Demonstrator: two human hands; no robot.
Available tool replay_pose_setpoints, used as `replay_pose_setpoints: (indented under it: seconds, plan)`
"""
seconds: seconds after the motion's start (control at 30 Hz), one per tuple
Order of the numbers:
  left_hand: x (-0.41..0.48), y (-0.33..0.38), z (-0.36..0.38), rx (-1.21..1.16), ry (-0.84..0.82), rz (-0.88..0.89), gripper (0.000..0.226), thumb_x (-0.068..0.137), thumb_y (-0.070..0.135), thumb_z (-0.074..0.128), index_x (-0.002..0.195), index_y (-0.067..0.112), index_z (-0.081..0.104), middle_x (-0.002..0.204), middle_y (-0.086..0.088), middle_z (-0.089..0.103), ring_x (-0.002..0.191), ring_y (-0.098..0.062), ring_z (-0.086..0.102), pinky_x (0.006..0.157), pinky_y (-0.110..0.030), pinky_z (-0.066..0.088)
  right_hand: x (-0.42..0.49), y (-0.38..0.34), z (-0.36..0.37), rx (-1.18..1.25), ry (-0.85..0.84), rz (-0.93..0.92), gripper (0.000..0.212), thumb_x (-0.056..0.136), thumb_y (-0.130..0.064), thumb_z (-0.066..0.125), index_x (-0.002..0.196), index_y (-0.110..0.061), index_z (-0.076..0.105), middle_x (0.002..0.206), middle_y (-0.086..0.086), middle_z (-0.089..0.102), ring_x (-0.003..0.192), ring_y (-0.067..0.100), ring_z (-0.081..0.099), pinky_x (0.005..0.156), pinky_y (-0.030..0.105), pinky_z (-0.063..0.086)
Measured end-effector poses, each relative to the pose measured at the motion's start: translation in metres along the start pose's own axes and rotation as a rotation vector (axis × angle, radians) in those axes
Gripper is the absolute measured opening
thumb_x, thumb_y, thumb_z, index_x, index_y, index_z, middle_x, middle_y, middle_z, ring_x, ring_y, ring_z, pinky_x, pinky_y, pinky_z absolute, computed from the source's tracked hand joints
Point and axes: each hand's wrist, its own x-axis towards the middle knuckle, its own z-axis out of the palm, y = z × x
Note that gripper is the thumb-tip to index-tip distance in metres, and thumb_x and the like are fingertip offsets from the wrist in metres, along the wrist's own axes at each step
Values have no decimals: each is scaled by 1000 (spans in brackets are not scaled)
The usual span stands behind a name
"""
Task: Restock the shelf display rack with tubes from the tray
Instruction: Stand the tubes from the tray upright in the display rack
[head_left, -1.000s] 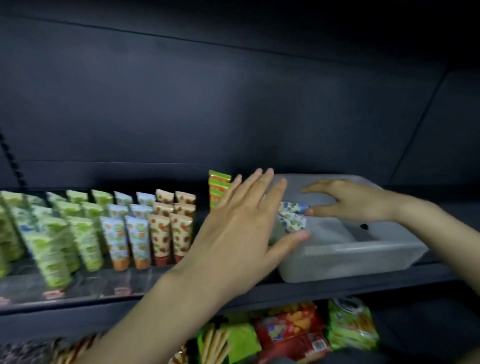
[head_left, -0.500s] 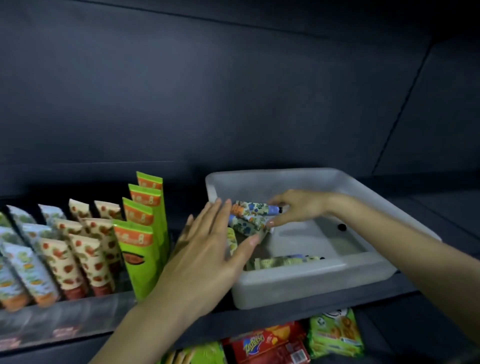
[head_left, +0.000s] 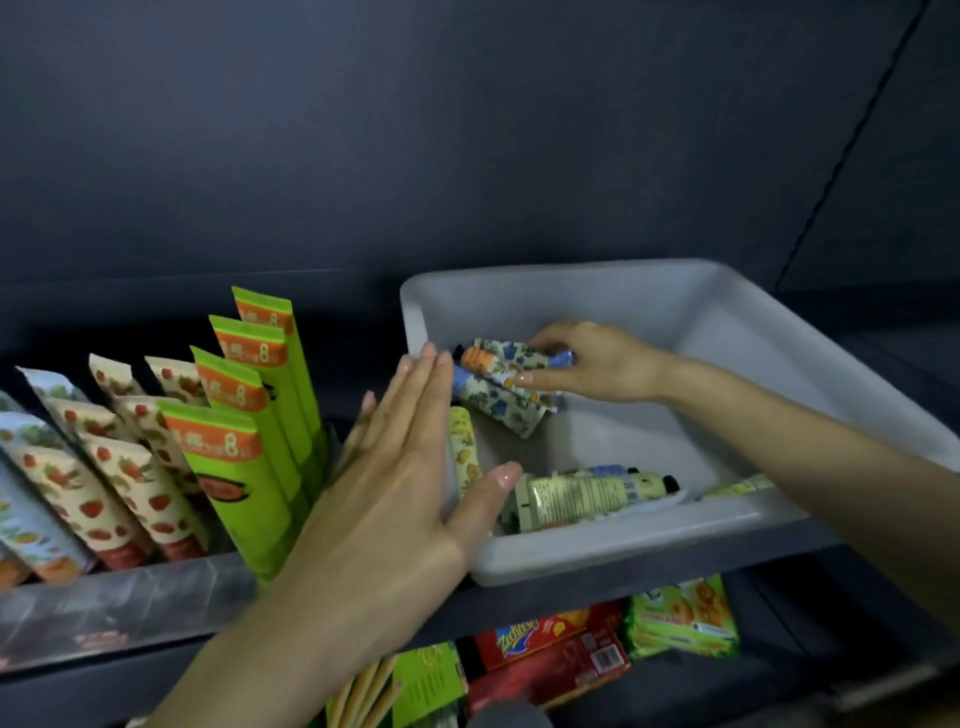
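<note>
A white plastic tray (head_left: 613, 551) sits on the dark shelf at the right. Inside it my right hand (head_left: 597, 364) grips a bunch of blue and orange patterned tubes (head_left: 498, 384) near the tray's left wall. A yellow patterned tube (head_left: 464, 452) and a pale green tube (head_left: 587, 496) lie loose on the tray floor. My left hand (head_left: 395, 483) is flat with straight fingers against the tray's left front corner, thumb over the rim. To the left, the display rack (head_left: 119, 592) holds rows of strawberry-print tubes (head_left: 130, 467) and tall green boxes (head_left: 244, 467).
The shelf below holds a red snack pack (head_left: 545, 654), a green biscuit pack (head_left: 680, 618) and green stick packets (head_left: 410, 686). A dark back panel rises behind the tray. The shelf's front edge runs under both hands.
The view has shifted right and closer to the tray. My right hand has closed its fingers round the patterned tubes. My left hand has stayed flat at the tray's left corner.
</note>
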Motion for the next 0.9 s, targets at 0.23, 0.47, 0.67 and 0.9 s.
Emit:
replay_pose_setpoints:
  seconds: [0.23,0.47,0.67,0.9]
  plan:
    - [-18,0,18,19,133,107,85,78,74,4,146,32,-26,151,24,-34,136,8,-33,113,-22,-18,-32,-4,2,142,60,-58,47,78,-49,67,113,-18,63,105,-6,62,96,10,61,86,25,50]
    - [-31,12,29,-91,164,2,80,75,80,11,132,53,-38,139,28,-49,134,-2,-38,108,-20,-19,-52,-3,-9,343,-29,-21,55,65,-56,63,105,-19,65,96,1,68,83,5,60,78,20,49]
    - [-32,12,30,-148,122,-26,72,79,75,18,126,64,-35,142,29,-44,133,-3,-35,103,-19,-15,-49,-1,-15,274,-18,9,50,71,-49,70,108,-16,65,98,-1,65,91,13,62,72,21,50]
    - [-33,15,29,-192,93,-11,68,83,74,19,126,66,-34,128,45,-44,111,21,-46,91,-5,-23,-44,3,-11,5,54,-39,53,75,-45,74,117,-18,57,106,-4,52,100,12,50,82,22,41]
